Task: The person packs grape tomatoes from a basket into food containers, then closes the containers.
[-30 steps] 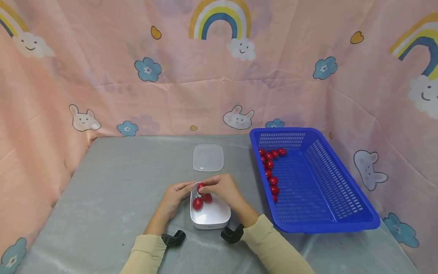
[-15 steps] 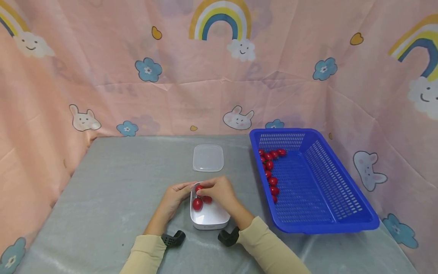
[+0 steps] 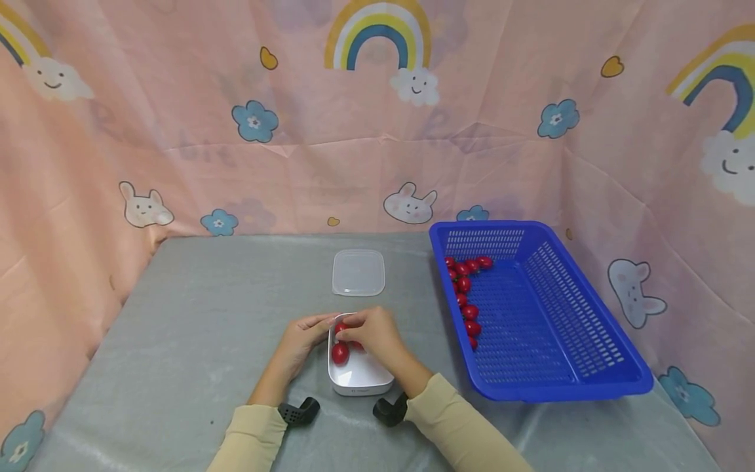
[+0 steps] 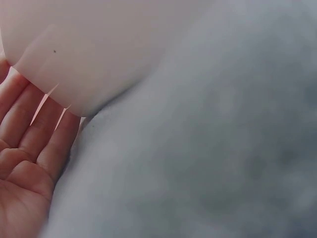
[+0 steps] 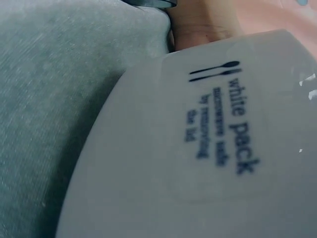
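Note:
A white plastic food container stands on the grey cloth, holding a few cherry tomatoes at its left side. My left hand holds the container at its far left corner. In the left wrist view, the fingers lie extended along the outer wall. My right hand reaches over the container and pinches a cherry tomato between thumb and finger near the far left corner. Another cherry tomato lies closer to me, and a third is mostly hidden by the right hand. Printed lettering marks the container's near wall.
A clear square lid lies flat beyond the container. To the right stands a large blue plastic basket with several cherry tomatoes along its left side. A pink patterned curtain encloses the back and sides.
My right hand has shifted slightly left and toward me, bringing the pinched cherry tomato lower at the container's far left corner. The left hand stays in place.

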Demonstrator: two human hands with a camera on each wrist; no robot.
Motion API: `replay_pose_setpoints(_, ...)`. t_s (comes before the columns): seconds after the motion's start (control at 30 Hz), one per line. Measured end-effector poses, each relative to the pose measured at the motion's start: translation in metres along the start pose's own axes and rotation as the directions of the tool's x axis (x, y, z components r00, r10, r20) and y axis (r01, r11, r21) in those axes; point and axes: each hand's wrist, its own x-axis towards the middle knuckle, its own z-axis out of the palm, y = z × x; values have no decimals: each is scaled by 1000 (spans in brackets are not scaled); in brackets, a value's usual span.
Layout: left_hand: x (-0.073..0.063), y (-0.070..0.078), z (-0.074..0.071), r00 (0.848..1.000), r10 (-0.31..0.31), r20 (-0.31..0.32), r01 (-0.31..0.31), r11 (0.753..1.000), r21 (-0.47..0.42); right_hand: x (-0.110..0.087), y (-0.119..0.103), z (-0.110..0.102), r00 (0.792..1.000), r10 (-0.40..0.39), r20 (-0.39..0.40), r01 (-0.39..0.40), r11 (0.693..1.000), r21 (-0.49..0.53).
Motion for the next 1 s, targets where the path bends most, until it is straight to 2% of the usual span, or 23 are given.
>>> replay_pose_setpoints(0.2, 0, -1, 0, 1000, 1, -2, -1, 1000, -7, -1, -1, -1, 1000, -20, 3, 20, 999, -40)
replay_pose_setpoints(0.37, -1, 0, 1, 1000, 3, -7, -4, 1000, -13, -4, -2, -6, 1000, -28, -9, 28, 999, -20)
replay_pose_setpoints(0.53, -1, 0, 2, 1000, 14, -17, -15, 1000, -5, -8, -6, -17, 995, -74, -71, 73, 997, -21)
replay_pose_setpoints(0.7, -1, 1, 2, 1000, 15, -21, -15, 1000, 5, -16, -17, -35, 981, -113, -155, 120, 992, 40)
replay_pose_setpoints(0.77, -1, 1, 2, 1000, 16, -20, -15, 1000, 13, -20, -23, -45, 978, -110, -174, 125, 989, 75)
replay_pose_setpoints(1.0, -2, 2, 3, 1000, 0, -18, 0, 1000, 5, -27, -38, -83, 984, -12, -176, 35, 991, 126)
